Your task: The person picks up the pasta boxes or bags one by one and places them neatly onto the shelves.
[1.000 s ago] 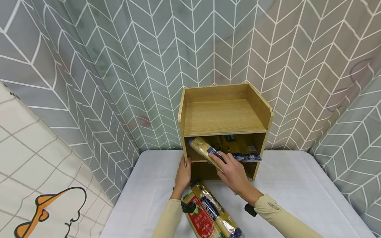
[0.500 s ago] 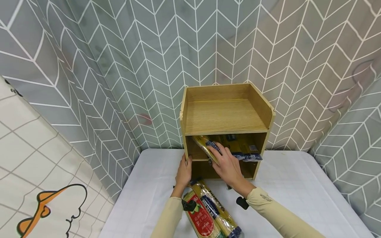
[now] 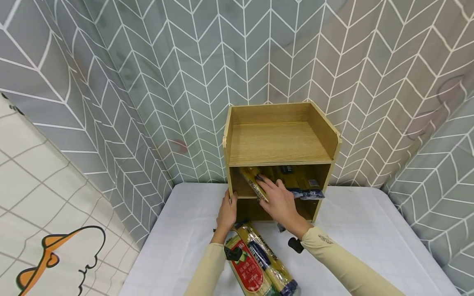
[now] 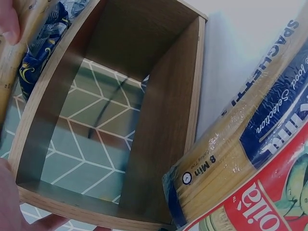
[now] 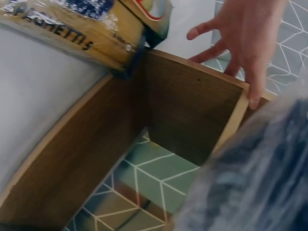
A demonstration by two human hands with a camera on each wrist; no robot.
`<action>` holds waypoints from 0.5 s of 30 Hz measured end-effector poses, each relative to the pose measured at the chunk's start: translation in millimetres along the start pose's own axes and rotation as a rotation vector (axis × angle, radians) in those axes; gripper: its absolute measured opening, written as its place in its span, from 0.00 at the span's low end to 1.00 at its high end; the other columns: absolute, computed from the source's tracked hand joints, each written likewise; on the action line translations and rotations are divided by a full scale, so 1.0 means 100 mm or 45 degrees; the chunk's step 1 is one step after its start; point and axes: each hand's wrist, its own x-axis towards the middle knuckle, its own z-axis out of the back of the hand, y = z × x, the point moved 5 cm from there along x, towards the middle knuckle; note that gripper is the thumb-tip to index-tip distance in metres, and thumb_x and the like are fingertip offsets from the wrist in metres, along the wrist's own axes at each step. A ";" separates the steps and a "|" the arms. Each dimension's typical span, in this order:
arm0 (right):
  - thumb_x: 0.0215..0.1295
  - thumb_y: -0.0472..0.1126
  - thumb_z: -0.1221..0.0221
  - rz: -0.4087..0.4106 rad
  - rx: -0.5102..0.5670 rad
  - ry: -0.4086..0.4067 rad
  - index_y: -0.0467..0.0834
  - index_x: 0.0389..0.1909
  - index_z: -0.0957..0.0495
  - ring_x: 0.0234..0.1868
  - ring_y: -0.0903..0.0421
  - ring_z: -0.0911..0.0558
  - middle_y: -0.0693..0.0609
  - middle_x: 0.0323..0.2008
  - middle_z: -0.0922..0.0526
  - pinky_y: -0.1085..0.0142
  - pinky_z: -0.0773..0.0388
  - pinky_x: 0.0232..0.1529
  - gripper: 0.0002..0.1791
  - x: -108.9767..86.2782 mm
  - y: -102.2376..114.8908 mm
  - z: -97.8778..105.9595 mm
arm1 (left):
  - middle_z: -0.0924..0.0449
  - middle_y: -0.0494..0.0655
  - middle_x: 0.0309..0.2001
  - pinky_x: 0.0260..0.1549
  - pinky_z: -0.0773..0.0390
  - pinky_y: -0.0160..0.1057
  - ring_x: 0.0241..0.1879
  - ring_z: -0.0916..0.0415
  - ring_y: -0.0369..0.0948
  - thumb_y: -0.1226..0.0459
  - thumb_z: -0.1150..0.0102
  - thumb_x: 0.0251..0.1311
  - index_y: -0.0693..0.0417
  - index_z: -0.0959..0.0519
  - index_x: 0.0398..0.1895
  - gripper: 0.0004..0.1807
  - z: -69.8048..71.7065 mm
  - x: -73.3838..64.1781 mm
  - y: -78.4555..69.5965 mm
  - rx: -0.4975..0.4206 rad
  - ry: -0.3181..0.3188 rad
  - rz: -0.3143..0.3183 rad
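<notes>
My left hand (image 3: 226,213) grips the left side panel of a small wooden shelf unit (image 3: 281,144); in the right wrist view that hand (image 5: 248,43) has its thumb at the shelf board and its fingers spread along the outer side. In the middle compartment my right hand (image 3: 279,201) holds a yellow spaghetti packet (image 3: 252,186), tilted, its far end inside at the left. Several similar packets (image 3: 307,183) lie to its right, blue ends jutting past the edge. A blurred, shiny blue wrapper (image 5: 255,178) covers part of the right wrist view.
On the white-covered table (image 3: 355,238), before the unit, lie a spaghetti packet (image 3: 268,261) and a red-labelled pasta packet (image 3: 249,269), side by side. The unit's lower compartment (image 4: 163,130) shows patterned cloth through its back. Curtains (image 3: 200,82) surround the table.
My right hand has moved left and inward, pushing the spaghetti packet deeper into the middle compartment. My left hand keeps its hold on the side panel.
</notes>
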 end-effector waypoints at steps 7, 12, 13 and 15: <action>0.57 0.45 0.27 -0.032 -0.129 0.172 0.48 0.63 0.18 0.48 0.42 0.18 0.50 0.65 0.18 0.65 0.35 0.14 0.30 0.12 0.09 0.00 | 0.28 0.61 0.70 0.61 0.30 0.73 0.67 0.28 0.65 0.41 0.68 0.80 0.45 0.42 0.81 0.34 0.01 0.00 -0.02 0.013 0.003 0.003; 0.58 0.45 0.28 -0.017 -0.212 0.297 0.50 0.61 0.17 0.52 0.39 0.17 0.51 0.64 0.17 0.59 0.26 0.18 0.28 0.18 0.15 -0.04 | 0.28 0.61 0.71 0.61 0.30 0.72 0.69 0.29 0.65 0.41 0.69 0.80 0.45 0.42 0.81 0.34 0.00 0.00 -0.01 0.031 -0.001 0.009; 0.58 0.46 0.29 -0.012 -0.222 0.315 0.50 0.61 0.17 0.52 0.38 0.17 0.51 0.64 0.16 0.57 0.24 0.19 0.28 0.20 0.17 -0.05 | 0.29 0.61 0.71 0.62 0.30 0.72 0.69 0.29 0.65 0.41 0.68 0.80 0.45 0.42 0.81 0.34 0.01 -0.01 -0.01 0.029 -0.002 0.011; 0.58 0.47 0.29 -0.001 -0.240 0.346 0.50 0.60 0.17 0.52 0.38 0.17 0.52 0.63 0.16 0.55 0.20 0.22 0.27 0.22 0.20 -0.08 | 0.29 0.61 0.71 0.62 0.30 0.72 0.69 0.29 0.65 0.41 0.68 0.80 0.45 0.41 0.81 0.34 0.02 -0.02 -0.01 0.022 -0.005 0.014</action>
